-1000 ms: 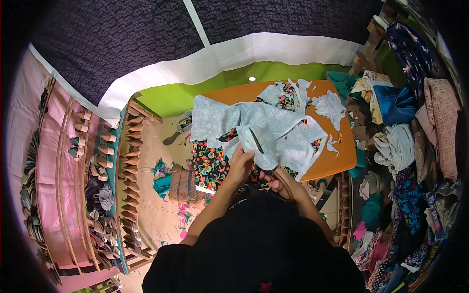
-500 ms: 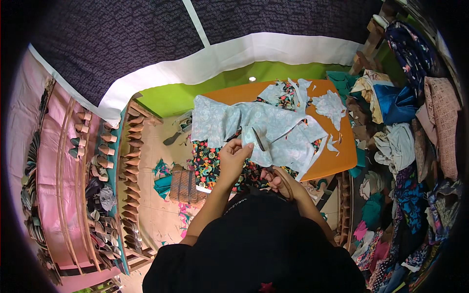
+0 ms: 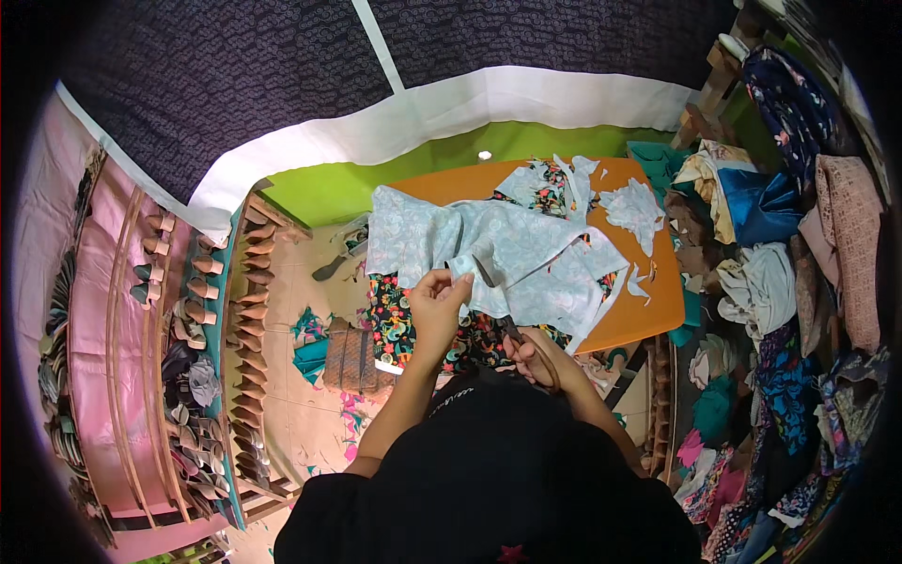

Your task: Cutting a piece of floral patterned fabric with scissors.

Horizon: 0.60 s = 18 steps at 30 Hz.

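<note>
Spread over the orange table [image 3: 658, 310] is a floral fabric [image 3: 390, 310], black with bright flowers on its face and pale blue-grey on its reverse. My left hand [image 3: 437, 305] pinches a raised piece of the pale side between thumb and fingers. A dark curved strip shows beside these fingertips; I cannot tell what it is. Lower and to the right, my right hand [image 3: 537, 359] is closed round the handles of scissors [image 3: 513, 329], whose dark blades point up toward the fabric. Most of the blades' length is hard to make out.
White and floral scraps [image 3: 634, 211] lie at the table's far right. Wooden racks of shoe lasts [image 3: 249, 329] stand on the left. Heaped cloths [image 3: 761, 282] fill the right side. More scraps and a brown patterned piece [image 3: 352, 357] are on the floor left of the table.
My left hand has shifted slightly left and down with the pinched fabric. My right hand has turned a little, and the scissors' dark blades now show more plainly near the fabric.
</note>
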Motion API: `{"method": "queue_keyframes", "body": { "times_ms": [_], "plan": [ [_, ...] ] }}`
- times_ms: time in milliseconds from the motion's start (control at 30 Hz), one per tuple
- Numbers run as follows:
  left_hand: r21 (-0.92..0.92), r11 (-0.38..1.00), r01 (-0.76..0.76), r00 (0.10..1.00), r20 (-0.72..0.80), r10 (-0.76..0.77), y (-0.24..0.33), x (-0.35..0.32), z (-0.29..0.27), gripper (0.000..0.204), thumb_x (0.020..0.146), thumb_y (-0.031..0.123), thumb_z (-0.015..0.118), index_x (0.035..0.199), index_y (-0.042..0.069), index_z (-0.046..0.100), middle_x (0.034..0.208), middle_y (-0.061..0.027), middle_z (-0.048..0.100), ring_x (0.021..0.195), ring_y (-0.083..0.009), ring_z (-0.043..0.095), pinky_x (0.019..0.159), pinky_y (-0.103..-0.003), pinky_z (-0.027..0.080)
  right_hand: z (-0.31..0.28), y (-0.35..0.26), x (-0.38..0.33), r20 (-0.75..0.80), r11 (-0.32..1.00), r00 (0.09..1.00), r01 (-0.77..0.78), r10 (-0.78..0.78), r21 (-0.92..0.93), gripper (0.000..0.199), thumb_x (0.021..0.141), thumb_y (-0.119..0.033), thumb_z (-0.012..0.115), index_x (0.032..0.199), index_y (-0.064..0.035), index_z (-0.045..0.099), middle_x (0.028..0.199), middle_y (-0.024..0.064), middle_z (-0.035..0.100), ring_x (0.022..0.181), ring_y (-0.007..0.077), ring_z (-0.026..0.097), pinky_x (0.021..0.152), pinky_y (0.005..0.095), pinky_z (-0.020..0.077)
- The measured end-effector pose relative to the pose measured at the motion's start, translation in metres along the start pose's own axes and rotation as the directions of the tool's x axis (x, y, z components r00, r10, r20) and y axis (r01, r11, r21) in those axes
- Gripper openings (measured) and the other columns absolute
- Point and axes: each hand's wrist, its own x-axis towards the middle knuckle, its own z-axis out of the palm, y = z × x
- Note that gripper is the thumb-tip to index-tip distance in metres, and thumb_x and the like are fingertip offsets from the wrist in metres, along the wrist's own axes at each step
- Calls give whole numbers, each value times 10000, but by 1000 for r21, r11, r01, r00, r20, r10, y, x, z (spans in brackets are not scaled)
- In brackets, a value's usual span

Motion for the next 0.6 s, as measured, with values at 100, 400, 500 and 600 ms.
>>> {"method": "queue_keyframes", "body": {
  "times_ms": [100, 400, 500, 600],
  "plan": [
    [-36, 999, -5, 1000, 5, 5, -4, 0, 0, 131, 736, 60, 631, 730, -7, 519, 612, -10, 527, 523, -38, 454, 487, -167, 343, 1, -4, -1, -10, 1000, 1000, -17, 17, -10, 818, 440, -841, 401, 676, -58, 385, 523, -33, 347, 400, 43, 353, 351, 180, 296],
    [-66, 998, -6, 1000, -10, 5, -5, -2, 5, 123, 738, 52, 625, 746, -14, 522, 622, -12, 532, 527, -37, 455, 489, -165, 342, 1, -2, 2, -67, 990, 998, 4, -14, -144, 735, 568, -778, 449, 665, -53, 377, 528, -20, 356, 437, 67, 380, 394, 202, 315],
    [-63, 998, -13, 1000, -17, 12, -8, -1, 5, 120, 738, 51, 624, 742, -15, 523, 613, -9, 528, 524, -35, 451, 487, -165, 337, 0, 2, 1, -61, 970, 996, 46, -62, -237, 727, 572, -765, 471, 668, -50, 375, 532, -21, 355, 459, 71, 380, 419, 204, 315],
    [-64, 998, -13, 1000, -12, 12, -7, -2, 4, 122, 739, 48, 624, 744, -23, 525, 599, -4, 524, 507, -22, 441, 461, -153, 320, 5, -10, -2, -96, 973, 992, 55, -78, -223, 674, 630, -713, 485, 667, -50, 372, 537, -21, 359, 460, 74, 367, 417, 207, 307]
  ]
}}
